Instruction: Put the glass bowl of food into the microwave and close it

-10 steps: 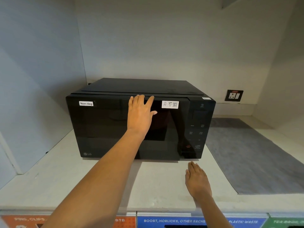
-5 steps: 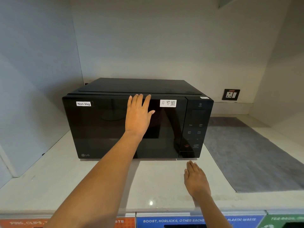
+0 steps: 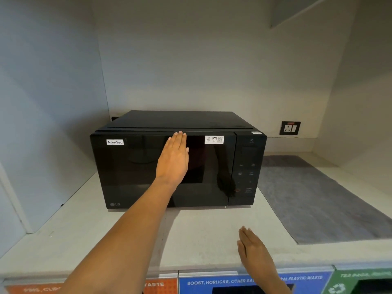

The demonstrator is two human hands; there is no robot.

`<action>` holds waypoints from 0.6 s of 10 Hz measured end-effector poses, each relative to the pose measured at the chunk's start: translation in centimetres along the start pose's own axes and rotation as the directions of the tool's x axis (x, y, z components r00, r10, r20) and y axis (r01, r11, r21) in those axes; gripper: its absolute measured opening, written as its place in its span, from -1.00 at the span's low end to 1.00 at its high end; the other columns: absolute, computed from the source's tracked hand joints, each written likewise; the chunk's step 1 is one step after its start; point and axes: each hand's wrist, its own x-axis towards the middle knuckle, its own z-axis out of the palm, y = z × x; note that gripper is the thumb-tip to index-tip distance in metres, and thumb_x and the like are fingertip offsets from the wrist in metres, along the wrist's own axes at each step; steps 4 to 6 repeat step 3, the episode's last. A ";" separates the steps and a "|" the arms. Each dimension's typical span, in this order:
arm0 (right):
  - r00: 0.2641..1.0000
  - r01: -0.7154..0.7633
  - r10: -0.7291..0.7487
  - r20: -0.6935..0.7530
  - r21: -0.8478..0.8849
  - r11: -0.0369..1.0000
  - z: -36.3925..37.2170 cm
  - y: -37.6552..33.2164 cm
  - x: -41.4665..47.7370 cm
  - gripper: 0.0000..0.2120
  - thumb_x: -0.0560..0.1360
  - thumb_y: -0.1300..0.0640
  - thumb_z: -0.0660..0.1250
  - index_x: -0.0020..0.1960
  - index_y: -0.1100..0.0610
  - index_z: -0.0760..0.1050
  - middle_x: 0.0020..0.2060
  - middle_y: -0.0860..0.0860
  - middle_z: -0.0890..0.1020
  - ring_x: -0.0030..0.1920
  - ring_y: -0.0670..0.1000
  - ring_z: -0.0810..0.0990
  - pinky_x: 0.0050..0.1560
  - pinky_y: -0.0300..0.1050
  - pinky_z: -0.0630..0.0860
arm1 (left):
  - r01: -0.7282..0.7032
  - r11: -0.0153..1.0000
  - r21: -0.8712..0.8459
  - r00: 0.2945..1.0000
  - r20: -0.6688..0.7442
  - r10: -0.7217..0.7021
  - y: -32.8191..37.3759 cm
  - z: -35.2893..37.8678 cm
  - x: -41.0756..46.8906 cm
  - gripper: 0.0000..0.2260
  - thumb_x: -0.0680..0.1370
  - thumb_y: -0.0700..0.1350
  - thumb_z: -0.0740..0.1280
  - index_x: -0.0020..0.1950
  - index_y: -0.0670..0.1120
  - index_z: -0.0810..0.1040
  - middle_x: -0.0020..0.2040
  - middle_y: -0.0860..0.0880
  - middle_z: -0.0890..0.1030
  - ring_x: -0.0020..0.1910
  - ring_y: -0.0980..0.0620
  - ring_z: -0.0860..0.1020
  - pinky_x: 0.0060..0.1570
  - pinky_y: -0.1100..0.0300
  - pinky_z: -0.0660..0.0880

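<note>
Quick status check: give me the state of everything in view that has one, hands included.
microwave door: shut, flush with the front.
left hand: open, flat against the door.
right hand: open, palm down at the counter, holding nothing.
control panel: display dark.
wall socket: nothing plugged in; switch position too small to tell.
glass bowl: not visible; the door glass is too dark to see inside.

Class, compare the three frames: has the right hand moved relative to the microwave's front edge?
Yes. The right hand has drawn back toward the counter's near edge; earlier its fingertips almost touched the microwave base, and now bare counter shows between them.
</note>
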 end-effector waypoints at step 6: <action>0.920 0.264 -0.165 -0.356 0.251 0.931 -11.7 -0.9 -12.7 -0.68 0.24 -0.55 0.05 -0.05 -0.57 0.36 0.06 -0.41 0.56 0.09 -0.28 0.54 0.07 -0.61 0.30 | 0.030 0.997 0.070 0.997 -0.070 -0.025 -0.4 -3.9 -1.6 -0.49 0.66 0.00 -0.03 0.54 -0.19 -0.05 0.58 -0.15 0.04 0.57 -0.05 0.00 0.54 0.09 -0.03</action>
